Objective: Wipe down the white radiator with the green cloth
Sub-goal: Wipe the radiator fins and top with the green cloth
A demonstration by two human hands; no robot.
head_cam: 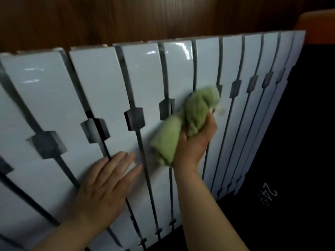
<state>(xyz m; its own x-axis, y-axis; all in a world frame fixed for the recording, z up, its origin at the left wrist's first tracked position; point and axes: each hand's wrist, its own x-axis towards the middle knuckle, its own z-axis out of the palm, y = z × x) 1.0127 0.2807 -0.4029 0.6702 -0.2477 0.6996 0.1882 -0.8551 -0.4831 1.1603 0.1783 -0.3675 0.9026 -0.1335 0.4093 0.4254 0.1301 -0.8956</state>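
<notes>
Two hands are working: my left hand [103,185] is pressing flat, fingers straight, steadying the white radiator [101,84], while my right hand [194,140] is gripping the bunched green cloth [181,124] against centre-frame panels.

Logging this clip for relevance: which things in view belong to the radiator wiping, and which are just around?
In the job: white radiator; green cloth, gripped by the right hand; left hand, flat on the radiator.
Just around: wooden wall panelling; orange object at top right; dark surface with white markings.
</notes>
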